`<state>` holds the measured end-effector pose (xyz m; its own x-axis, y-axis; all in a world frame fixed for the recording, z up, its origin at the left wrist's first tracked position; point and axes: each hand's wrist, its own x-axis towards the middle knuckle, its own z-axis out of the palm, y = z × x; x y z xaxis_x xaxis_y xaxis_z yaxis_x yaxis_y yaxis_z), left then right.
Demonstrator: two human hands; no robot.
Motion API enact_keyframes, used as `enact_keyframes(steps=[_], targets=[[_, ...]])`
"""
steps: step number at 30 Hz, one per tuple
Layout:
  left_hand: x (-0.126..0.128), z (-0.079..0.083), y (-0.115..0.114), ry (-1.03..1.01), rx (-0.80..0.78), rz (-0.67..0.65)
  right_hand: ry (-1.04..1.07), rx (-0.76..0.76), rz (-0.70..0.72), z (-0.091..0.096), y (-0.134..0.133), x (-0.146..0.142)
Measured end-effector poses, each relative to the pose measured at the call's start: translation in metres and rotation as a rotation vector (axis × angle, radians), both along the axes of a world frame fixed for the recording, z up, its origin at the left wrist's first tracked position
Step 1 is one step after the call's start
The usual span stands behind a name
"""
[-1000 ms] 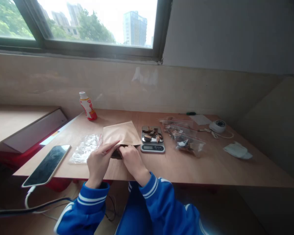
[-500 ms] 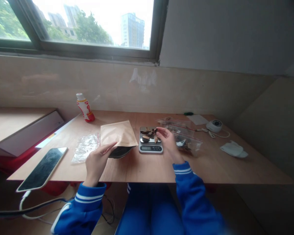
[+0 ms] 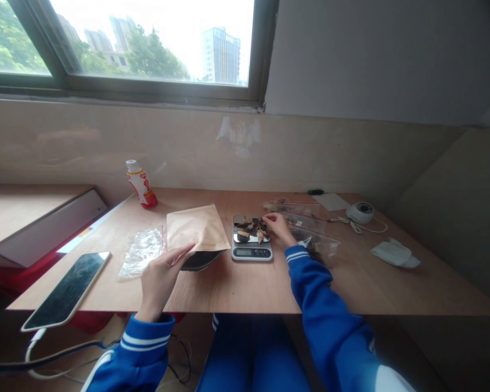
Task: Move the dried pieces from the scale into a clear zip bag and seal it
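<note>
My left hand (image 3: 163, 277) grips the near edge of a brown kraft paper bag (image 3: 196, 226), thumb on top. The bag lies tilted, its dark mouth gaping toward me. Just right of it stands a small digital kitchen scale (image 3: 252, 253) with a lit display, too small to read. Several dried brown pieces (image 3: 245, 234), curled and irregular like dried herbs or peel, lie on its metal plate. My right hand (image 3: 281, 227) reaches to the plate's right edge, fingertips pinched at a dark dried piece there; the fingers partly hide it.
Clear zip bags (image 3: 318, 239) with dried pieces lie right of the scale, partly under my right forearm. A crumpled plastic bag (image 3: 141, 253), a phone (image 3: 67, 291) on a cable and a bottle (image 3: 142, 185) are on the left. On the right are a white camera (image 3: 360, 213) and a white cloth (image 3: 395, 253).
My right hand has shifted slightly up at the plate's right edge, its forearm reaching further forward. My left hand still holds the paper bag. The whole view has tilted a little.
</note>
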<state>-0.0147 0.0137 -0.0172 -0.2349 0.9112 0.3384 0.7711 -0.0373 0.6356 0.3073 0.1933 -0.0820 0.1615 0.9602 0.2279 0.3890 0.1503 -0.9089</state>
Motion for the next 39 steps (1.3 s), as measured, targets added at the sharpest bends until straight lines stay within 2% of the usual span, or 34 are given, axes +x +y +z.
enact_keyframes(steps=[4, 8, 11, 14, 18, 20, 23, 26, 29, 32, 36, 39], targets=[[0.002, 0.000, 0.001, 0.023, -0.012, 0.016, -0.069, 0.026, -0.001, -0.003, -0.003, -0.002], [0.003, -0.001, 0.003, 0.028, -0.018, 0.003, 0.006, 0.043, 0.062, -0.003, -0.007, -0.001], [0.003, -0.006, 0.008, 0.012, -0.012, -0.030, 0.026, 0.110, 0.049, 0.003, -0.018, 0.002], [0.002, -0.016, 0.015, -0.016, -0.018, -0.093, 0.023, 0.144, 0.025, 0.014, -0.041, 0.006], [-0.007, -0.027, 0.021, -0.030, -0.022, -0.237, 0.056, 0.081, 0.128, 0.025, -0.090, 0.010], [-0.020, -0.032, 0.023, -0.031, 0.013, -0.161, 0.072, 0.038, 0.173, 0.025, -0.118, 0.013], [-0.047, -0.044, 0.029, 0.028, 0.075, 0.086, 0.087, -0.022, 0.163, 0.015, -0.153, 0.018], [-0.074, -0.060, 0.036, 0.169, 0.002, 0.171, 0.088, -0.074, 0.130, 0.002, -0.173, 0.020], [-0.087, -0.068, 0.037, 0.309, -0.117, 0.168, 0.056, -0.106, 0.150, -0.005, -0.178, 0.014], [-0.086, -0.063, 0.033, 0.400, -0.173, 0.208, -0.045, -0.092, 0.162, 0.001, -0.172, 0.003], [-0.080, -0.056, 0.029, 0.397, -0.170, 0.252, -0.263, -0.097, 0.144, 0.017, -0.154, -0.015], [-0.080, -0.060, 0.029, 0.348, -0.165, 0.266, -0.394, -0.133, 0.148, 0.025, -0.140, -0.026]])
